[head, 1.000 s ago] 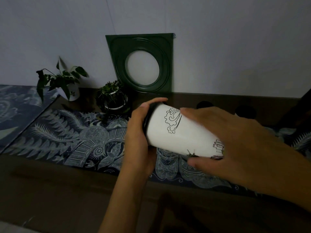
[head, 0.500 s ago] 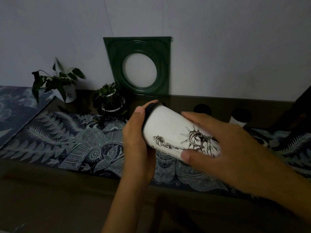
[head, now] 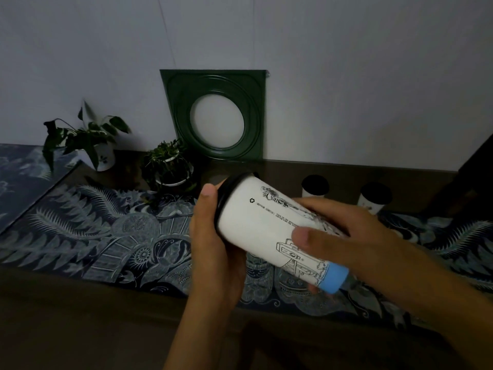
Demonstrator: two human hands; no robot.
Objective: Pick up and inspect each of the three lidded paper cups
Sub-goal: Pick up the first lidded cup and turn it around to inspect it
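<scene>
A white paper cup with a black lid, line drawings and a blue band at its base lies on its side in the air over the table, lid to the left. My left hand grips its lid end from the near side, thumb on the lid's rim. My right hand holds the base end, thumb on the near face and fingers over the top. Two more black-lidded cups, one in the middle and one to its right, stand upright at the back right of the table.
A dark patterned runner covers the brown table. Two potted plants, the larger and the smaller, stand at the back left. A green square frame with a round opening leans on the wall. A dark object sits at the far right.
The cup has turned about its axis in my hands: the statue drawing rolled away and small print and a building drawing now face me. The blue base band has come into view.
</scene>
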